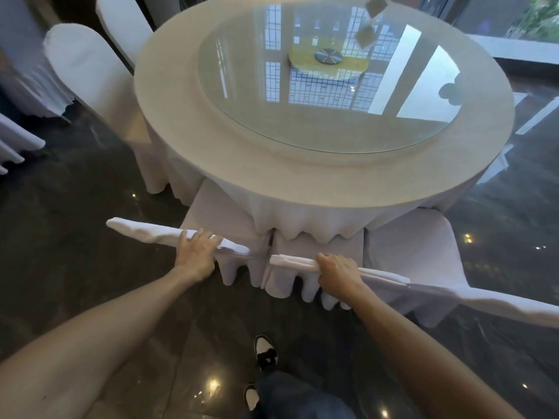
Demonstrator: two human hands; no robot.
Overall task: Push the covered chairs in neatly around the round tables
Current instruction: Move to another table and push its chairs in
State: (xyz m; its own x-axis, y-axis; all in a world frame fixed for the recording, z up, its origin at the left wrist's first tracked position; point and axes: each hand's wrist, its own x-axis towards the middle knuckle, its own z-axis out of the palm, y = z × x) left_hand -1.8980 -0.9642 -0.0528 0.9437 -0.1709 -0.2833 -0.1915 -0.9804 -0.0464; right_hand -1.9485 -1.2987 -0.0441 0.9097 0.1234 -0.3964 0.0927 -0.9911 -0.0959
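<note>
A round table (pixel 187 122) with a white cloth and a glass turntable fills the middle of the view. Two white-covered chairs stand at its near edge, seats partly under the cloth. My left hand (pixel 196 252) grips the top of the left chair's back (pixel 142 231), fingers curled over it. My right hand (pixel 338 272) grips the top of the middle chair's back (pixel 293 261), thumb underneath. A third covered chair (pixel 423 252) stands to the right, its back top reaching the right frame edge.
Two more covered chairs (pixel 87 68) stand at the table's left side. Another clothed table's skirt (pixel 18 143) shows at the far left. The floor is dark, glossy stone. My shoes (pixel 266 352) are just behind the chairs.
</note>
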